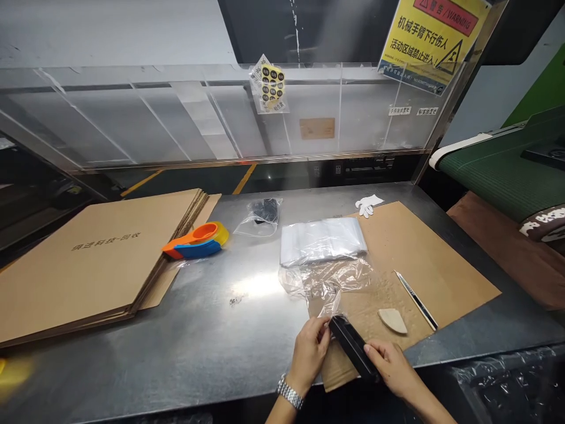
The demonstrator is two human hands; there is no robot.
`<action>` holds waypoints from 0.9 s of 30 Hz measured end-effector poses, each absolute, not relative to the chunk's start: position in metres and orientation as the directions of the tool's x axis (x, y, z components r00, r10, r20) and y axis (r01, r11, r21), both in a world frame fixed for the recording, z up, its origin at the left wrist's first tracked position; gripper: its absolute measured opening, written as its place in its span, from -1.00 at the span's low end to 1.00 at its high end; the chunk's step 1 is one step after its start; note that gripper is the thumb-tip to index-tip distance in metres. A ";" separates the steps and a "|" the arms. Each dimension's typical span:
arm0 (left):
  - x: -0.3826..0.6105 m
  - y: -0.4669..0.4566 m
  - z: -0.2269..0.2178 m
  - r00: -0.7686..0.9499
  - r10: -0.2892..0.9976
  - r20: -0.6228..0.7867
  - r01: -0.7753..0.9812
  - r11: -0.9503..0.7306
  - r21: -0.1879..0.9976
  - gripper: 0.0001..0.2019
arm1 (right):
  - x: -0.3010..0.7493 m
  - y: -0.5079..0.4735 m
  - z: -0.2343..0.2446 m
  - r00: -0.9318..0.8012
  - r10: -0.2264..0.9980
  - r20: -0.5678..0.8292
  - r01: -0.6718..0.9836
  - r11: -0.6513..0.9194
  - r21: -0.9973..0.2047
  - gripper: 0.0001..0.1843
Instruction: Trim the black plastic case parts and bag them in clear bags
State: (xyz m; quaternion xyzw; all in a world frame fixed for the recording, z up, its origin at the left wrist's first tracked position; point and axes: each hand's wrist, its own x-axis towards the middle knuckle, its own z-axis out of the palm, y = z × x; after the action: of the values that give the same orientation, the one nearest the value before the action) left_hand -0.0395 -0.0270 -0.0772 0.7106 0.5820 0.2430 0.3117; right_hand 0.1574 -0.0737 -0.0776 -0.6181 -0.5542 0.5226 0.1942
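My right hand (391,366) grips the near end of a long black bar-shaped part (353,347) that lies slanted over a cardboard sheet (424,259). My left hand (309,348) pinches the open edge of a clear plastic bag (326,281) right at the part's far tip. The crumpled bag stretches away from me toward a flat stack of clear bags (322,240). A metal watch sits on my left wrist.
The steel table (220,318) carries a pile of flattened cartons (92,259) at left, an orange and blue tape dispenser (196,240), a small bag with black items (261,215), a white glove (368,205), a thin blade (415,299) and a pale wedge (392,320). A green conveyor (498,171) runs at right.
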 end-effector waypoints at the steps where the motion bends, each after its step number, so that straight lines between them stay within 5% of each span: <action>1: -0.039 -0.028 -0.078 0.208 0.978 -0.006 0.682 -0.141 0.718 -0.80 | 0.158 -0.073 -0.077 -0.122 0.908 -0.400 0.550 -0.274 -0.789 -0.54; 6: -0.033 -0.039 -0.083 0.223 0.968 0.118 0.731 -0.246 0.637 -0.78 | 0.150 -0.075 -0.069 -0.072 0.958 -0.279 0.770 -0.124 -0.625 -0.61; 11: -0.026 -0.054 -0.075 0.414 0.879 0.236 0.701 -0.473 0.534 -0.78 | 0.145 -0.068 -0.071 -0.114 0.966 -0.231 0.815 -0.043 -0.579 -0.64; 16: -0.026 -0.062 -0.055 0.431 0.849 0.307 0.697 -0.529 0.484 -0.75 | 0.137 -0.053 -0.059 -0.117 0.970 -0.211 0.863 -0.005 -0.505 -0.58; 27: -0.063 -0.048 0.017 0.109 0.979 0.173 0.718 -0.198 0.668 -0.77 | 0.110 0.014 0.027 -0.583 0.804 -0.116 0.689 0.414 -0.595 -0.74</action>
State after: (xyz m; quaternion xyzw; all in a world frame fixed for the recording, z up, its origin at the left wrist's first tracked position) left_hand -0.0629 -0.0481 0.0168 0.7127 0.5950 0.3021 0.2162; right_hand 0.1096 0.0142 0.0270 -0.4468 -0.8356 0.3056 0.0940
